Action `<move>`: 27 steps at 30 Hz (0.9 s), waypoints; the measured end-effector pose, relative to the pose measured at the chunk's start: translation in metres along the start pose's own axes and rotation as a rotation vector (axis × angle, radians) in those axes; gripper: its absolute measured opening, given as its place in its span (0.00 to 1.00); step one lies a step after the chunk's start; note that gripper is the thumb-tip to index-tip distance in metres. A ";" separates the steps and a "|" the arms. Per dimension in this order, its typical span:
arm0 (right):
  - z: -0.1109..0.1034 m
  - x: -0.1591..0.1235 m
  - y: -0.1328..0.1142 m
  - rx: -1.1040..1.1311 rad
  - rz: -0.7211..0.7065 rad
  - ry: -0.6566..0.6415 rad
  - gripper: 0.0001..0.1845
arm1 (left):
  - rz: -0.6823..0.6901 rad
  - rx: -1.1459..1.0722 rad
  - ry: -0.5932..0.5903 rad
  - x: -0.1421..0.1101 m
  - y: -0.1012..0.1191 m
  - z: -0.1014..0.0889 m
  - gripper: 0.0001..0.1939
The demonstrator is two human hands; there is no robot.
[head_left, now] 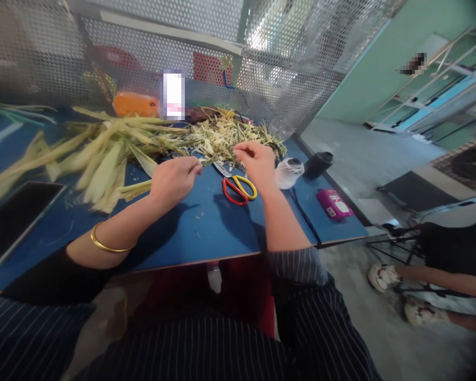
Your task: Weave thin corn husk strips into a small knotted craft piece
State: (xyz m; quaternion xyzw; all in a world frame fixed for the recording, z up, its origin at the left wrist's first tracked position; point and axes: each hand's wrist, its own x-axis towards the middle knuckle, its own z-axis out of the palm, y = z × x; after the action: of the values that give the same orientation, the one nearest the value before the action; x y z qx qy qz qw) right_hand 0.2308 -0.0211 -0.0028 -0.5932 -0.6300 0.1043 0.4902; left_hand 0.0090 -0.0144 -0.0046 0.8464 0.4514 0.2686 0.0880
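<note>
My left hand [175, 181] is closed, with a pale green corn husk strip [137, 189] running out from under it to the left. My right hand [257, 161] is in a pinch beside a heap of shredded husk pieces [220, 136]; what its fingertips hold is too small to make out. Between the hands lie scissors [240, 190] with one red and one yellow handle, blades pointing away from me. Long corn husks [113, 153] spread in a pile left of and behind my left hand.
On the blue table [206, 227] are a white thread spool [289, 174], a black spool [318, 164], a purple packet [333, 205], a dark flat panel [19, 219] and an orange object [135, 104]. A perforated metal screen [143, 39] stands behind. Someone's legs [440, 283] are at right.
</note>
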 end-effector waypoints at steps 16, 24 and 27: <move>-0.018 0.010 0.084 -0.838 0.149 -0.435 0.09 | -0.004 -0.134 -0.121 0.003 -0.006 0.006 0.13; -0.031 0.024 0.079 -0.643 0.193 -0.225 0.15 | -0.003 -0.126 -0.135 0.004 -0.006 0.006 0.13; -0.033 0.026 0.068 -0.659 0.142 -0.130 0.13 | -0.007 -0.121 -0.140 0.005 -0.006 0.005 0.13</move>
State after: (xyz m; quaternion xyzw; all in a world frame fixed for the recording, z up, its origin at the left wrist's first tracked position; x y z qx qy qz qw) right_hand 0.3042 0.0050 -0.0220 -0.7543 -0.6167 -0.0332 0.2227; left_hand 0.0094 -0.0064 -0.0094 0.8547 0.4299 0.2353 0.1713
